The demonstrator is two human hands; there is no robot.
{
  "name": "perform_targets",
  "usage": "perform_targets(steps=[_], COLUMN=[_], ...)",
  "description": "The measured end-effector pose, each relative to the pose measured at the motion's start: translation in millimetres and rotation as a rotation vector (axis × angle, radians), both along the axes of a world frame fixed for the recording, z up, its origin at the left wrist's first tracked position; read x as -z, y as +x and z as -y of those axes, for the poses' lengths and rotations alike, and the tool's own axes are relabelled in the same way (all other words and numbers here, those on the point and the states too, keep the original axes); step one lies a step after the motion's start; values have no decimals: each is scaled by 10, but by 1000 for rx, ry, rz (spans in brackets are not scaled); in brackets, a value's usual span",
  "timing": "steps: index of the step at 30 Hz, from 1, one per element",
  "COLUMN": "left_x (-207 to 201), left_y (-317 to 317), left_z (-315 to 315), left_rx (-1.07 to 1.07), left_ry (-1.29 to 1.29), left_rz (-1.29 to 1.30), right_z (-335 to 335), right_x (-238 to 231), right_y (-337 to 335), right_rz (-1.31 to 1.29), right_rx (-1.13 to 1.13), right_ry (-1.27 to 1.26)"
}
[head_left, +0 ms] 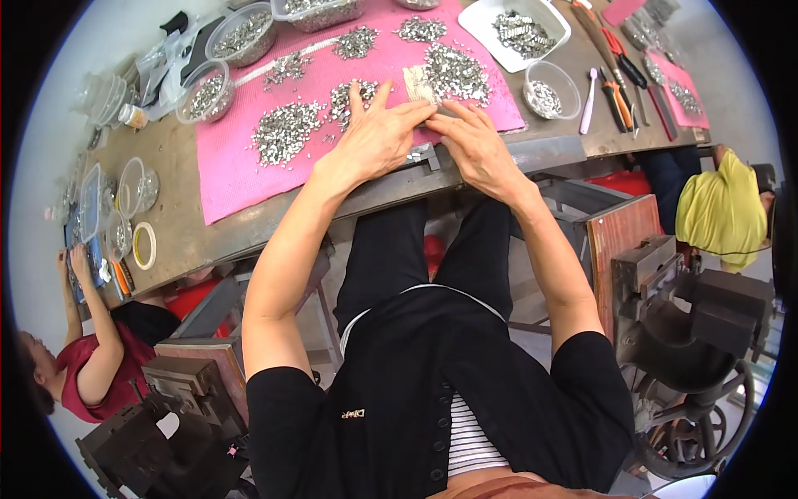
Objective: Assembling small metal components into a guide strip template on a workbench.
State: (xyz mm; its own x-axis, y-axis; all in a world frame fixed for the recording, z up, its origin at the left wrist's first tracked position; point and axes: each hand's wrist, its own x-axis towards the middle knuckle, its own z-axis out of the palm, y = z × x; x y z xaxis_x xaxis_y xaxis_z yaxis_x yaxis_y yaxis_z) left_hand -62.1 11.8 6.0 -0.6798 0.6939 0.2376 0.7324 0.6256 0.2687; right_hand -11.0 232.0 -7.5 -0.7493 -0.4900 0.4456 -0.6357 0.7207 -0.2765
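Observation:
My left hand (373,131) is over the front part of the pink mat (224,176), its thumb and index finger pressed together at the tips, two other fingers raised apart. My right hand (480,150) meets it fingertip to fingertip, fingers closed together. Whatever is between the fingertips is too small and covered to make out. Just below them a small dark metal block (429,158) sits at the table's front edge. Around my hands lie heaps of small silvery metal pieces, one heap (287,133) left of my left hand, another heap (456,75) beyond my fingertips.
Clear tubs of metal pieces (241,37) stand at the back left. A white tray (475,18) with metal link strips and a round tub (552,90) are at right, beside a toothbrush (588,101) and pliers (615,100). Two people sit nearby; dark presses (690,333) flank me.

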Motion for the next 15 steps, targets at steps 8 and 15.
perform_targets(steps=[8, 15], left_x=[-64, -130], left_y=[-133, -322], left_z=[12, -182], left_rx=[-73, 88], left_ry=[260, 68], left_rz=[-143, -57], right_z=[-17, -15], right_x=[70, 134], right_y=[-69, -82], right_rz=[-52, -14], right_rx=[143, 151], right_ry=[-366, -439])
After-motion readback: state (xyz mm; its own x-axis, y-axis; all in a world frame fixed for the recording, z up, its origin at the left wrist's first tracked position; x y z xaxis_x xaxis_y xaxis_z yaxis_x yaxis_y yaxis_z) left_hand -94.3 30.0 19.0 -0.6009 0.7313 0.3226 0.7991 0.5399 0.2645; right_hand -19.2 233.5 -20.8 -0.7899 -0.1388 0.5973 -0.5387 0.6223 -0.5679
